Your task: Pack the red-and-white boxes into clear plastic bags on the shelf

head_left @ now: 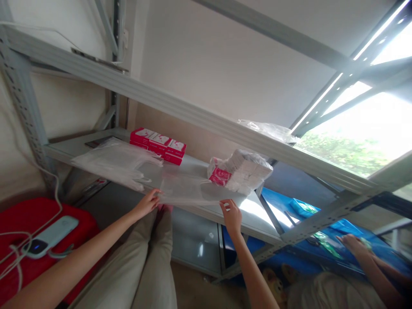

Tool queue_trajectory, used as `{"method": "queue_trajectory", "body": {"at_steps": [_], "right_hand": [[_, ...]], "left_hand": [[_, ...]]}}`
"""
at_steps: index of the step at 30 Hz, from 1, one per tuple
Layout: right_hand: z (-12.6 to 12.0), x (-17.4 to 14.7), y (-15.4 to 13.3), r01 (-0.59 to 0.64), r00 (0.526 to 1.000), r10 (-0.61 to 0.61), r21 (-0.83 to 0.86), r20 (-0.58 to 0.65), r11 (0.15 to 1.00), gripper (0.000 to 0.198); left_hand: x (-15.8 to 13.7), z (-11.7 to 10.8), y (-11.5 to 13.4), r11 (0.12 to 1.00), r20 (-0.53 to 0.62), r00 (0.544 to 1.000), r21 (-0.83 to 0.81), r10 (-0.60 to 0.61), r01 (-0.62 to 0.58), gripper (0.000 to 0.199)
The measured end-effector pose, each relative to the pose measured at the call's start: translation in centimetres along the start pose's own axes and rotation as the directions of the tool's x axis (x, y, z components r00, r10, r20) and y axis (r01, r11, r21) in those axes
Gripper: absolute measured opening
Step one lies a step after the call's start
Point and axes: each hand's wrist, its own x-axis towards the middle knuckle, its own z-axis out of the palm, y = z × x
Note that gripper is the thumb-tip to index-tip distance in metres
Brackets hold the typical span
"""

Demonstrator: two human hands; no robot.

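A clear plastic bag (186,191) is stretched flat along the front edge of the grey shelf (196,165). My left hand (148,203) pinches its near left corner. At the near right corner, the fingers of my right hand (232,214) are closed on the same bag. To the left lies a stack of similar clear bags (111,161). Behind the stretched bag stands a row of pink-and-white boxes (157,143). On the right sits a clear bundle of white and pink packs (246,169), beside one pink box (219,171).
A grey metal beam (180,111) crosses above the shelf, with clear plastic (270,130) on it. At lower left, a white power bank (53,236) with cables lies on a red surface (19,212). Another person's hand (352,243) is at the blue surface on the right.
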Motion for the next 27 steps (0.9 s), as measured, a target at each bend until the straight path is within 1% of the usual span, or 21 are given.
{"method": "queue_trajectory", "body": {"at_steps": [2,4,5,6,9,11,12,13,15,16,17,18,19,20,22,23,24,25,27], "right_hand": [[0.1,-0.2,0.4,-0.003,0.996,0.007,-0.037,0.094,0.999,0.027],[0.0,-0.2,1.1,0.016,0.977,-0.003,-0.059,0.213,0.998,0.026],[0.0,-0.2,1.3,0.031,0.968,-0.016,-0.058,0.252,0.998,0.025],[-0.2,-0.2,1.6,0.046,0.962,-0.029,-0.054,0.272,0.997,0.025],[-0.8,-0.2,1.9,0.063,0.965,-0.045,-0.062,0.258,0.996,0.026],[-1.4,-0.3,2.0,0.08,0.955,-0.054,-0.077,0.293,0.994,0.026],[-1.7,-0.3,2.0,0.09,0.94,-0.06,-0.076,0.337,0.993,0.025],[-2.0,-0.2,2.1,0.102,0.914,-0.068,-0.063,0.399,0.993,0.024],[-2.9,0.3,2.2,0.122,0.841,-0.097,-0.013,0.532,0.992,0.024],[-3.3,0.8,2.2,0.134,0.808,-0.118,0.015,0.577,0.991,0.025],[-3.6,1.5,2.1,0.15,0.787,-0.145,0.043,0.6,0.988,0.025],[-3.7,2.4,1.7,0.165,0.783,-0.174,0.07,0.597,0.984,0.025],[-3.5,3.5,1.1,0.176,0.8,-0.198,0.094,0.567,0.98,0.024],[-3.1,4.7,0.2,0.186,0.829,-0.216,0.112,0.516,0.976,0.024],[-1.1,7.2,-2.4,0.21,0.882,-0.248,0.137,0.402,0.968,0.027],[0.3,8.3,-4.0,0.244,0.886,-0.277,0.134,0.371,0.96,0.028],[2.0,9.3,-5.6,0.304,0.862,-0.331,0.131,0.383,0.944,0.03],[3.7,10.2,-7.2,0.332,0.845,-0.359,0.139,0.397,0.933,0.034],[6.9,11.4,-10.0,0.347,0.822,-0.367,0.128,0.436,0.929,0.038]], "left_hand": [[0.2,0.0,-0.4,1.0,-0.026,1.0,0.004,0.007,-0.007,0.034],[0.5,-0.1,-1.0,1.0,-0.053,0.999,0.001,0.011,-0.011,0.036],[0.7,-0.2,-1.3,1.0,-0.056,0.998,-0.007,0.014,-0.014,0.038],[0.8,-0.2,-1.6,1.0,-0.052,0.998,-0.019,0.019,-0.02,0.039],[1.0,-0.1,-2.2,0.998,-0.04,0.998,-0.055,0.038,-0.041,0.041],[0.7,0.2,-2.2,0.997,-0.053,0.998,-0.069,0.034,-0.037,0.041],[0.5,0.3,-2.0,0.997,-0.056,0.998,-0.075,0.013,-0.017,0.043],[0.2,0.5,-1.8,0.997,-0.052,0.999,-0.081,-0.017,0.013,0.046],[-0.5,1.0,-1.3,0.994,-0.027,0.997,-0.083,-0.074,0.071,0.055],[-0.8,1.2,-1.1,0.993,-0.013,0.996,-0.082,-0.083,0.082,0.06],[-1.0,1.5,-1.0,0.994,-0.003,0.997,-0.082,-0.077,0.077,0.066],[-1.3,1.7,-1.0,0.994,0.007,0.998,-0.089,-0.061,0.061,0.072],[-1.4,2.0,-1.0,0.994,0.019,0.999,-0.103,-0.044,0.045,0.078],[-1.6,2.2,-1.1,0.992,0.036,0.999,-0.122,-0.033,0.037,0.083],[-1.7,2.6,-1.3,0.985,0.082,0.996,-0.165,-0.026,0.039,0.091],[-1.7,2.7,-1.4,0.982,0.098,0.995,-0.183,-0.024,0.042,0.093],[-1.8,2.8,-1.5,0.98,0.104,0.994,-0.197,-0.021,0.041,0.096],[-1.8,2.8,-1.6,0.978,0.1,0.995,-0.207,-0.018,0.038,0.097],[-2.0,2.8,-1.8,0.973,0.08,0.997,-0.23,-0.015,0.033,0.098]]}}
